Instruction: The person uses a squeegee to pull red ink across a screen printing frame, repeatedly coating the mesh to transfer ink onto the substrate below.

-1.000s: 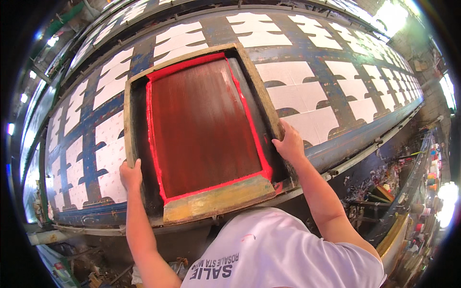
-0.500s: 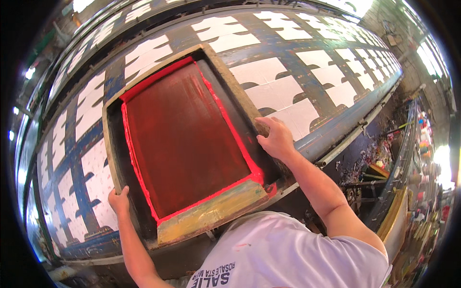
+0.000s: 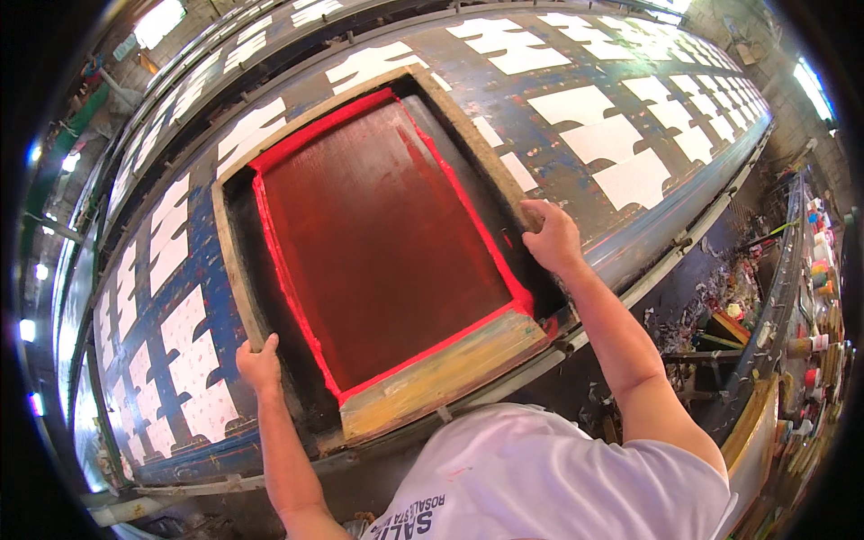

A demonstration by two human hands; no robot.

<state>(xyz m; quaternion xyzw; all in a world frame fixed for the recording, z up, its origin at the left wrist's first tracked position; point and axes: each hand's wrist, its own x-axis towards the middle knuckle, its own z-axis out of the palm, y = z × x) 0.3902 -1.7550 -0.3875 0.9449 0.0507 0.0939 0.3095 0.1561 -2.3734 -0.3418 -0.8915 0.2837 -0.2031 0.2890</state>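
A wooden-rimmed printing screen [image 3: 232, 279] is in front of me over the long table. Its mesh [image 3: 387, 243] looks dark red, with a bright red ink band [image 3: 474, 216] around the edges. Across the near end of the screen is a yellow-stained wooden bar [image 3: 441, 376]. My left hand [image 3: 259, 364] grips the near left part of the rim, thumb on top. My right hand [image 3: 553, 238] is closed around the right rim. White cut fabric pieces [image 3: 515, 171] show partly from under the screen's right side; whether the screen touches them I cannot tell.
Rows of white cut pieces [image 3: 601, 138] lie on the blue-stained table [image 3: 589, 211]. Pieces at the left [image 3: 196, 369] carry faint pink marks. A metal rail [image 3: 661, 261] runs along the near edge. Scraps [image 3: 729, 292] and a shelf of containers [image 3: 807, 345] stand at right.
Both hands have moved the screen rightward along the table, so it now covers most of the white pieces that lay beside it. My view has shifted too. Both grips stay the same.
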